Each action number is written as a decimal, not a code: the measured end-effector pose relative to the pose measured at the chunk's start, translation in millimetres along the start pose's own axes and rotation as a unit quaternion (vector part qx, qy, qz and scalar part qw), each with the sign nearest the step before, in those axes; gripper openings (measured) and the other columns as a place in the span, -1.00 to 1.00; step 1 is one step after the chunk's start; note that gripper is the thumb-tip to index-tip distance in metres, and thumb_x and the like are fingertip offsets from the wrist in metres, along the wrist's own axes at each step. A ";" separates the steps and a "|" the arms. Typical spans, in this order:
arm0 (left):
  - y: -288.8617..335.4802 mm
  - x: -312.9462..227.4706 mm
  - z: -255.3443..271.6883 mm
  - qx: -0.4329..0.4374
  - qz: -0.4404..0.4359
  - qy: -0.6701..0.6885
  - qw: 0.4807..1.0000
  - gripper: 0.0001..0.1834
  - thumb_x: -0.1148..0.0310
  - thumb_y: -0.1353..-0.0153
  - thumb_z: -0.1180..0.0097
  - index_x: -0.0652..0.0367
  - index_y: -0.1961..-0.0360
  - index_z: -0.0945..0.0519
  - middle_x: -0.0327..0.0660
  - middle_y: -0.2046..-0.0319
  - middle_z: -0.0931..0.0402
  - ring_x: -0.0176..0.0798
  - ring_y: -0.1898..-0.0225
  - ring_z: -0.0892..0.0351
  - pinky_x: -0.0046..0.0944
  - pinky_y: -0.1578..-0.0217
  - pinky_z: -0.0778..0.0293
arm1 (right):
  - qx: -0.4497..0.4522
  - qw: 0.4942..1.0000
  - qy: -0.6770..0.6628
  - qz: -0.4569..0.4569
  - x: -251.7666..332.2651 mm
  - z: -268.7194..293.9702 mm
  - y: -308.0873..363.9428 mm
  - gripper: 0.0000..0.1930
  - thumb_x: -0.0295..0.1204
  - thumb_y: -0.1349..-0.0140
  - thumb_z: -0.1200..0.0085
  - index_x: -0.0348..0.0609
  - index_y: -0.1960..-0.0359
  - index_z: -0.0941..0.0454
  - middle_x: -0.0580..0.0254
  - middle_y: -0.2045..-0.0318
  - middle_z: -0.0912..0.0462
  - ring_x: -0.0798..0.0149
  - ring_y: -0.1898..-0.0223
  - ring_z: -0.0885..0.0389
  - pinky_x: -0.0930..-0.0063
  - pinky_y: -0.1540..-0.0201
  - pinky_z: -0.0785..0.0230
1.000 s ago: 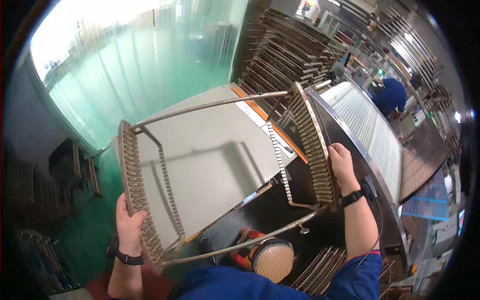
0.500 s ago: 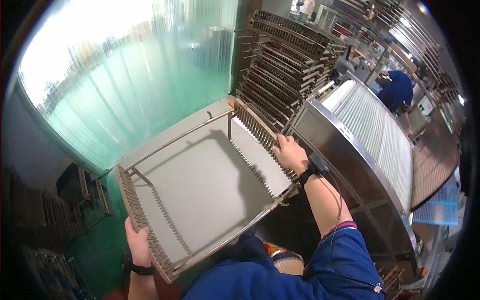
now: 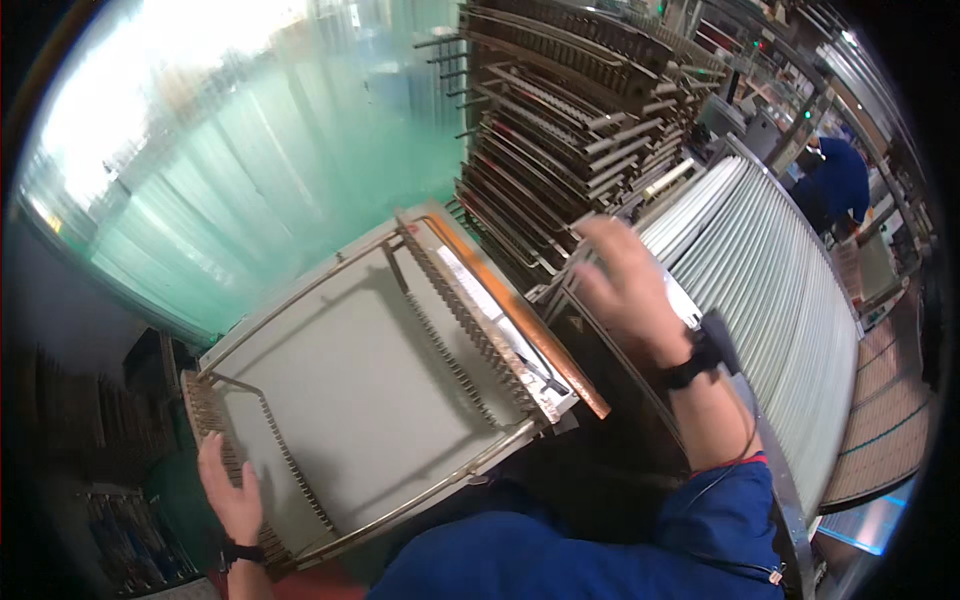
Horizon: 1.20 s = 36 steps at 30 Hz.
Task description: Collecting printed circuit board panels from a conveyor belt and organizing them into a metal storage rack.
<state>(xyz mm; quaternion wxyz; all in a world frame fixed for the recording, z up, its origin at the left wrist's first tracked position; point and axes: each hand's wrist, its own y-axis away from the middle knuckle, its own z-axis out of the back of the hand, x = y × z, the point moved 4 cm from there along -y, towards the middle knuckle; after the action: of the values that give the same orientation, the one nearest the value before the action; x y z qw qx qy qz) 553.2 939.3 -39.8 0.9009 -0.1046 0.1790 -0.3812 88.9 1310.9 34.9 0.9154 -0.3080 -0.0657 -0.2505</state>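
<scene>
Nearest to me is my blue clothing (image 3: 500, 555), running into the sleeve of my right arm. Each wrist carries a black band. My left hand (image 3: 232, 495) is over the left toothed rail of a metal rack, fingers extended and thumb held apart, gripping nothing; whether the skin touches the rail I cannot tell. My right hand (image 3: 635, 285) is raised, well apart from the rack, its fingers spread and empty, their outline blurred.

The metal rack (image 3: 470, 318) lies on a grey-topped table (image 3: 350, 370), set at a slant to me. Its two outer toothed rails are joined by long round bars, and two thinner toothed strips run inside. Just beside its right rail I note a white sheet (image 3: 497, 312), partly covered by that rail, and an orange edging (image 3: 528, 322) along the table's side.

Beyond my right hand stands a bank of pale parallel rollers (image 3: 760, 300). Behind the table are a stack of similar racks (image 3: 570, 150) and a translucent green curtain (image 3: 290, 180). Farthest off at right, a person in blue (image 3: 840, 185) bends forward.
</scene>
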 end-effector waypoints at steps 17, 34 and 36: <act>-89.4 -310.2 -361.3 0.136 -0.268 0.144 0.943 -0.29 0.17 -0.36 -0.08 0.40 -0.40 -0.26 0.25 -0.41 -0.15 0.28 -0.43 -0.09 0.16 -0.43 -0.01 | -0.021 0.966 -0.145 -0.215 -118.0 20.3 52.6 -0.66 -0.35 -0.36 -0.11 -0.31 -0.07 -0.55 -0.06 0.02 -0.62 0.02 -0.10 -0.57 0.30 -0.19 -0.36; -91.0 -322.2 -357.5 0.146 -0.287 0.079 0.943 -0.17 0.00 -0.22 -0.24 0.38 -0.33 -0.32 0.23 -0.38 -0.21 0.31 -0.41 -0.17 0.21 -0.38 -0.09 | 0.024 0.981 -0.072 -0.178 -117.3 15.5 44.1 -0.70 -0.33 -0.29 -0.16 -0.25 0.04 -0.58 -0.03 0.13 -0.66 -0.10 0.05 -0.60 0.16 -0.06 -0.41; -90.4 -323.9 -356.9 0.168 -0.287 0.059 0.941 -0.10 -0.06 -0.17 -0.28 0.38 -0.34 -0.30 0.24 -0.39 -0.19 0.32 -0.42 -0.15 0.22 -0.38 -0.08 | 0.022 0.980 -0.085 -0.180 -118.2 15.7 44.0 -0.71 -0.33 -0.29 -0.16 -0.26 0.05 -0.58 -0.03 0.14 -0.66 -0.10 0.05 -0.60 0.16 -0.06 -0.41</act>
<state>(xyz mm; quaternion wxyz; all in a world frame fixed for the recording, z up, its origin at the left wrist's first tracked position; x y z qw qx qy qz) 141.9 1093.1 -258.0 0.7459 0.0236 0.1274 -0.6533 9.1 1399.8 -8.4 0.8528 -0.2913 -0.2035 -0.3827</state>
